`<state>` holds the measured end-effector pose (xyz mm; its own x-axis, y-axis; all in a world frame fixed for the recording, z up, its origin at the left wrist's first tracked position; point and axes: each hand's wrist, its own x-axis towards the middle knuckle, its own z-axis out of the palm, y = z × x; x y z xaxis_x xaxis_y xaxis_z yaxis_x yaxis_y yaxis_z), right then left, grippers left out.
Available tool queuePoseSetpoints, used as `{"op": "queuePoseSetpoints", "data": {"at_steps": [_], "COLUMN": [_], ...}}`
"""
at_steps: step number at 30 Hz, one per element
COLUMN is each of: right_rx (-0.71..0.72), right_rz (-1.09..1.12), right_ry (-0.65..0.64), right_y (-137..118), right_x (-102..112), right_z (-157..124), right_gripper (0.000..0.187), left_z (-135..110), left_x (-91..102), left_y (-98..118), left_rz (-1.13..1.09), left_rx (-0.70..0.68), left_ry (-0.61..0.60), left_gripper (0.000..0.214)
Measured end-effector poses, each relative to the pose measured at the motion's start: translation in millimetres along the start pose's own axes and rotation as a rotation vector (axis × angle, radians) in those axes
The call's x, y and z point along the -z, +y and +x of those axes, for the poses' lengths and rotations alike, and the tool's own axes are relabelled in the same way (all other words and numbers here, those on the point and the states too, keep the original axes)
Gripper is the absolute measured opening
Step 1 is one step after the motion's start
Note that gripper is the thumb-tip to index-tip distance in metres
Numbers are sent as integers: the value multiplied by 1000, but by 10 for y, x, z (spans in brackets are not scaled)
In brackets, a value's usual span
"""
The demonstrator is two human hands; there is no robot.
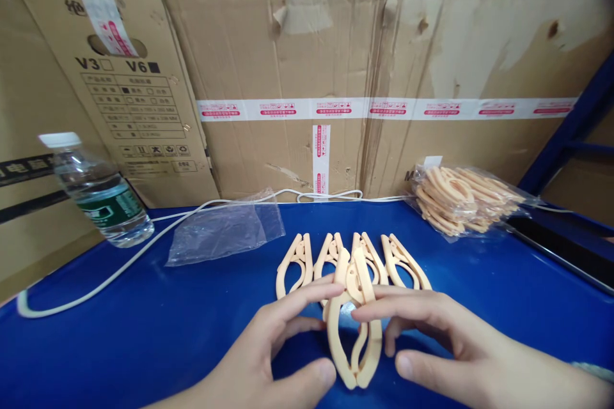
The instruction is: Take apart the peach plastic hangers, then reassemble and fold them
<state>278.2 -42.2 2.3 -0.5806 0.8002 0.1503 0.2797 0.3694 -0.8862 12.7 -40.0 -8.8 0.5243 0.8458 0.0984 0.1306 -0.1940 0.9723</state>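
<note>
A beige plastic folding hanger, folded up, is between my two hands with its joined tips toward me. My left hand touches its upper left side with the fingers, the thumb near its lower left edge. From the other side, the index finger of my right hand reaches across the hanger's right arm, thumb held apart. Just beyond, several similar hangers lie in a row, among them a left one and a right one. The front hanger partly covers the middle ones.
On the blue table, a clear plastic bag lies back left, near a water bottle and a white cable. A bag of beige hangers sits back right, beside a black object. Cardboard stands behind.
</note>
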Motion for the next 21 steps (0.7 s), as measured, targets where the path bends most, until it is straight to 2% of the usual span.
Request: {"op": "queuePoseSetpoints", "data": {"at_steps": [3,5,10,13,17,21], "right_rx": [-20,-50,-217,-345,-501,-433], "right_rz": [6,-18,-226,-390,-433,-573], "right_ry": [-11,26,195,198,46,-89], "right_y": [-14,-18,44,138,201,163], "right_x": [97,259,943,1254,1356,1299], "right_z": [5,20,26,-43,-155,-194], "right_gripper": [39,39,42,44,49,47], "left_z": [-21,-22,-6,0,6,11], "left_x": [39,75,134,104,47,23], "left_y": [-9,-30,-75,-104,-141,-163], "left_rz": [63,111,237,255,270,312], "left_rx": [-10,-21,-21,-35,-70,-97], "left_ry": [32,73,106,151,226,235], "left_gripper": [41,36,33,38,43,45]}}
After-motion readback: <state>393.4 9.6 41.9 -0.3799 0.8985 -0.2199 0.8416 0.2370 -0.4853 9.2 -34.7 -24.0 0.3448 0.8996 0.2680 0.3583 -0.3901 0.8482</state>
